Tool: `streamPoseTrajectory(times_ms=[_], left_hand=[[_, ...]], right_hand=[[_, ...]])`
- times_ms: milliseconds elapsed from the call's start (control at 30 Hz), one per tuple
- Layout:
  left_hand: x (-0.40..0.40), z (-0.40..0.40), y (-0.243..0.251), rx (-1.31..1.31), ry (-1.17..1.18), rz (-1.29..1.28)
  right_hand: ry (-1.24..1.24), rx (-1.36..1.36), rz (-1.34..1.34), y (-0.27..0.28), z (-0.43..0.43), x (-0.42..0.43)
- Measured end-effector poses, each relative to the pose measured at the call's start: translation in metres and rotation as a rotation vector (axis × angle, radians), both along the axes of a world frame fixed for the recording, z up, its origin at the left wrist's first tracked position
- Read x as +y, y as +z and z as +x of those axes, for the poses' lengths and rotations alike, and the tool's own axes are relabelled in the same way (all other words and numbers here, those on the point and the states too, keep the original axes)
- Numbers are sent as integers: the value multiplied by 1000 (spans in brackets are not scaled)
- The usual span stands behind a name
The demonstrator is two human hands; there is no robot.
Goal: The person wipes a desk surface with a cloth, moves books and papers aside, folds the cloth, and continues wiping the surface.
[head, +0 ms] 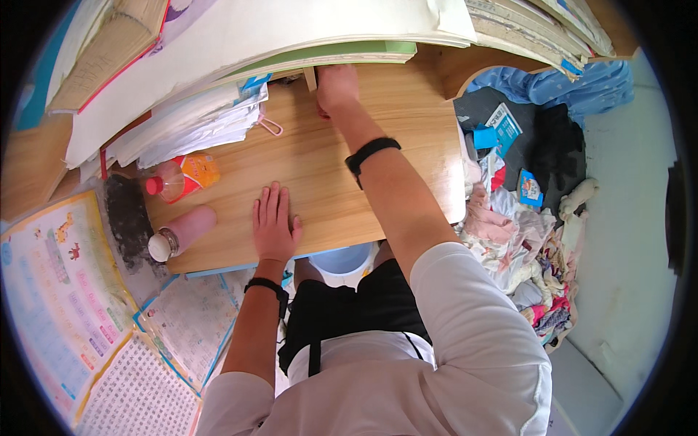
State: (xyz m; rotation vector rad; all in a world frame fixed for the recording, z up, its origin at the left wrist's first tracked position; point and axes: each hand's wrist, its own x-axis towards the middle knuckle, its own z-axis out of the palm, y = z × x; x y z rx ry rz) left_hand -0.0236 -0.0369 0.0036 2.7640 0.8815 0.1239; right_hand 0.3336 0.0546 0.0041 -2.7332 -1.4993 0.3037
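My left hand [277, 223] lies flat on the wooden desk [316, 191] near its front edge, fingers spread a little, holding nothing. My right hand [338, 87] reaches to the back of the desk, beside an upright wooden divider; its fingers are partly hidden under the overhanging books, and a bit of something red shows at its lower side. A plastic bottle with a red cap and orange label [199, 173] lies on its side at the left. Nearer the front edge lies a pink bottle with a white lid [193, 226]. A stack of papers [218, 117] fills the back left, a pink loop [270, 124] sticking out.
Large books and paper pads [272, 27] overhang the desk's back. Right of the desk, clothes and plastic bags [491, 218] are heaped beside a pale wall [627, 218]. Printed charts [60, 294] stand at the left. A light blue basin [342, 260] is below the front edge.
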Motion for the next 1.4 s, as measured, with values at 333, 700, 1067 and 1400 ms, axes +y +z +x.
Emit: streamPoseTrajectory(times_ms=[333,700,1067,1400], left_hand=[[-1,-2,4,-36,19,-18],[0,0,1,-37,10,-17],[1,1,3,-29,7,-22],[0,3,0,-24,-5,-19]], right_hand=[[-430,1445,1128,79,7,-26],[-647,1561,1135,54,5,-4],[-569,1377,989,11,-7,-16],[-371,873,654,-20,31,-7]])
